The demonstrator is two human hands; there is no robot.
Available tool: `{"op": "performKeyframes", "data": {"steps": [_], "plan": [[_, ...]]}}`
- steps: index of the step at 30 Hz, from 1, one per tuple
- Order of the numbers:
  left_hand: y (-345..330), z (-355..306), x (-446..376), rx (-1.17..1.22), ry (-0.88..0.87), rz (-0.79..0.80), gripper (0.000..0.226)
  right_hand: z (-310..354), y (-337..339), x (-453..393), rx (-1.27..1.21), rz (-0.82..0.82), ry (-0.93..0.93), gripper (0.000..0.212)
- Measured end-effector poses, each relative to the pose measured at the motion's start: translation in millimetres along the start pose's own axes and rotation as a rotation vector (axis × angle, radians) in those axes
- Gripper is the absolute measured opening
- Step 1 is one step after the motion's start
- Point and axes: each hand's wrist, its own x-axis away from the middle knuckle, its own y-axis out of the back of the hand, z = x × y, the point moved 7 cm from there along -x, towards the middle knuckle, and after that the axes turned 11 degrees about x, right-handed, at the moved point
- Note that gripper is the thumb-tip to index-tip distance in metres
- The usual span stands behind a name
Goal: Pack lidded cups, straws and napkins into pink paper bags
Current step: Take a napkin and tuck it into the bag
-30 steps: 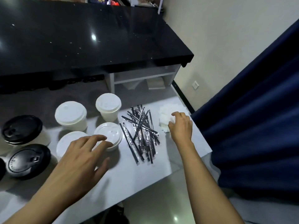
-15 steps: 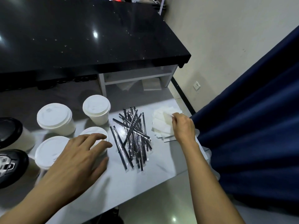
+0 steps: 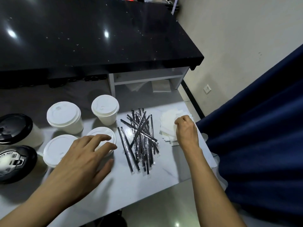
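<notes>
My left hand (image 3: 78,163) hovered nearest me over the white bench (image 3: 114,190), its grip wide and holding nothing, fingers spread above the closest white-lidded cup (image 3: 105,136); whether they touched the lid I could not tell. Just left of that cup stood a second white-lidded cup (image 3: 55,148), partly under my hand. At the far left edge sat two black-lidded cups (image 3: 14,163), one behind the other. To the right of my left hand lay the pile of wrapped black straws (image 3: 141,140), loose and crossing one another. Beyond them my right hand (image 3: 186,130) rested on the stack of white napkins (image 3: 168,122) near the bench's right edge, fingers curled in a narrow grip that pinched the top napkins. Farther back stood two more white-lidded cups, a wide one (image 3: 64,117) and a smaller one (image 3: 105,108), both upright and apart. Behind everything rose a glossy black counter (image 3: 98,33), with a dark blue curtain (image 3: 262,128) hanging to my right.
</notes>
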Motion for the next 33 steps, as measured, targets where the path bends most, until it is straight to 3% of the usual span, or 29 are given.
{"op": "performKeyframes", "data": {"steps": [2, 6, 10, 12, 17, 20, 24, 27, 33], "plan": [[1.0, 0.9, 1.5, 0.006, 0.008, -0.007, 0.042, 8.4, 1.0, 4.4, 0.048, -0.021, 0.075, 0.015], [3.6, -0.9, 3.7, 0.012, 0.014, -0.014, 0.037, 18.1, -7.0, 15.3, 0.150, 0.012, 0.166, 0.026], [5.9, -0.3, 6.8, 0.011, 0.012, -0.025, 0.036, 14.9, -6.3, 13.1, 0.149, -0.026, 0.119, 0.002], [6.3, 0.3, 9.2, 0.008, 0.014, -0.034, 0.036, 14.3, 0.6, 13.1, 0.130, -0.073, 0.091, 0.002], [6.6, -0.3, 12.0, 0.012, 0.010, -0.052, 0.036, 14.5, 47.4, 18.1, -0.091, -0.273, -0.028, 0.004], [10.5, -1.0, 10.8, 0.028, 0.001, -0.083, 0.034, 18.7, 79.7, 19.7, -0.315, -0.227, -0.053, 0.008], [19.9, -3.6, 6.8, 0.087, -0.011, -0.104, 0.036, 41.3, 125.7, 23.1, -0.510, -0.122, 0.039, 0.006], [28.7, -7.6, 3.0, 0.157, -0.010, -0.138, 0.041, 64.5, 158.7, 32.8, -0.552, -0.142, 0.131, 0.005], [57.2, -10.9, -21.8, 0.367, -0.017, -0.313, 0.080, 115.1, 198.6, 46.6, -0.464, -0.242, 0.408, 0.007]]}}
